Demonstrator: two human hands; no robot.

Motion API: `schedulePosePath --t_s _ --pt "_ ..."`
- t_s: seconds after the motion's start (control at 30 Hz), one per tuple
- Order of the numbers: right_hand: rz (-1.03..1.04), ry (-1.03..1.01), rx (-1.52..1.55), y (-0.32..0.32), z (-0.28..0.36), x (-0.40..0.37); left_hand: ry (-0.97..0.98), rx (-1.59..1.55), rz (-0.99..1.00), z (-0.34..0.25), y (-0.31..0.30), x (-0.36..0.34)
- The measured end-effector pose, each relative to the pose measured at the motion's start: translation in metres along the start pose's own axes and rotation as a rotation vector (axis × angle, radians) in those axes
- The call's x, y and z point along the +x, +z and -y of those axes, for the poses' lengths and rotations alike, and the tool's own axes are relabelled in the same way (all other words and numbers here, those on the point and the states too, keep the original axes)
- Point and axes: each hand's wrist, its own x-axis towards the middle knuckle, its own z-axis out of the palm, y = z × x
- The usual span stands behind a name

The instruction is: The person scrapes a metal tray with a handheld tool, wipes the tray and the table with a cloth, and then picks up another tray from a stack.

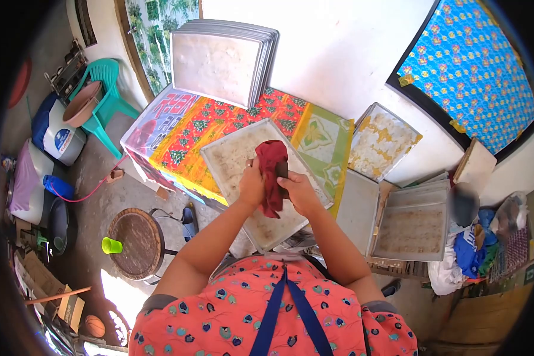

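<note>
Both hands are raised over a metal tray (228,154) that lies at the near edge of the patterned table. My left hand (253,183) is closed on a dark red cloth (271,169), which hangs down between the hands. On the cloth's right side, my right hand (298,191) is closed round a dark flat piece (283,172) that lies against the cloth. The tray's surface is stained with brownish marks.
Stacked metal trays (216,65) stand upright at the back of the table (204,121). More trays (412,228) lean at the right. A round stool (137,243) with a green cup (111,245) is at the lower left, a green chair (104,104) behind.
</note>
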Motion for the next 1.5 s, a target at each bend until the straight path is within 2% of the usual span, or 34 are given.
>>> schedulePosePath --t_s 0.07,0.17,0.27,0.3,0.4,0.5,0.6,0.63,0.73,0.77,0.8,0.87,0.93,1.03,1.07,1.13,1.2,1.23,1.27,1.33,1.43,1.47,1.5 --pt "0.011 0.037 0.017 0.003 0.006 -0.010 -0.120 0.036 0.048 0.006 -0.009 0.012" --pt "-0.066 0.048 -0.090 -0.006 0.022 -0.025 -0.078 0.010 -0.023 0.019 -0.029 0.021" --pt "-0.105 -0.004 0.048 -0.028 0.029 -0.027 -0.292 0.131 -0.056 0.011 -0.043 0.024" --pt "-0.113 -0.001 0.115 -0.032 0.032 -0.027 -0.274 0.084 0.001 0.014 -0.047 0.024" --pt "-0.102 -0.021 0.207 -0.039 0.037 -0.027 0.138 -0.029 -0.005 0.024 -0.041 0.019" --pt "-0.034 0.013 0.216 -0.048 0.029 -0.020 0.259 -0.134 0.234 0.026 -0.037 0.015" --pt "0.092 0.072 0.259 -0.048 0.016 -0.016 -0.187 -0.661 0.430 -0.001 -0.045 0.005" --pt "0.098 0.080 0.239 -0.045 0.009 -0.014 -0.425 -0.647 0.506 -0.014 -0.051 0.004" --pt "0.088 0.113 0.143 -0.034 -0.006 -0.010 -0.401 -0.739 0.620 -0.003 -0.042 -0.012" --pt "0.073 0.130 0.087 -0.033 -0.007 -0.008 -0.363 -0.794 0.616 -0.003 -0.043 -0.016" --pt "0.060 0.149 0.033 -0.032 -0.007 -0.007 -0.427 -0.887 0.575 -0.004 -0.043 -0.018" --pt "-0.055 -0.004 -0.176 -0.042 0.000 -0.005 -0.565 -1.065 0.481 -0.006 -0.049 -0.025" --pt "-0.203 -0.061 -0.257 -0.043 0.002 -0.010 -0.587 -1.180 0.429 -0.013 -0.056 -0.026" --pt "0.221 -0.214 -0.106 -0.022 -0.042 -0.004 -0.575 -1.348 0.367 -0.017 -0.042 -0.026" --pt "0.231 -0.200 -0.329 -0.001 -0.031 -0.014 -0.567 -1.402 0.349 -0.019 -0.035 -0.028" --pt "-0.006 -0.197 -0.317 0.017 -0.044 -0.010 -0.590 -1.316 0.352 -0.024 -0.040 -0.029" --pt "-0.030 -0.064 -0.193 -0.004 -0.040 -0.005 -0.622 -1.126 0.314 -0.018 -0.055 -0.025" --pt "-0.044 0.003 -0.132 -0.017 -0.037 -0.003 -0.633 -1.003 0.199 -0.006 -0.059 -0.021" --pt "-0.137 -0.053 -0.058 -0.022 -0.029 -0.007 -0.604 -0.920 0.020 0.015 -0.057 -0.016" --pt "-0.165 -0.039 0.035 -0.030 -0.010 -0.014 -0.390 -1.134 0.022 0.005 -0.075 -0.008" --pt "-0.130 -0.180 -0.312 -0.009 -0.019 -0.008 -0.461 -0.821 0.063 -0.006 -0.067 -0.015" --pt "-0.063 -0.222 -0.436 0.008 -0.020 -0.009 -0.432 -0.501 0.205 -0.004 -0.061 -0.019" --pt "-0.177 -0.336 -0.474 0.025 -0.037 -0.003 -0.222 -0.541 0.128 -0.016 -0.046 -0.031"
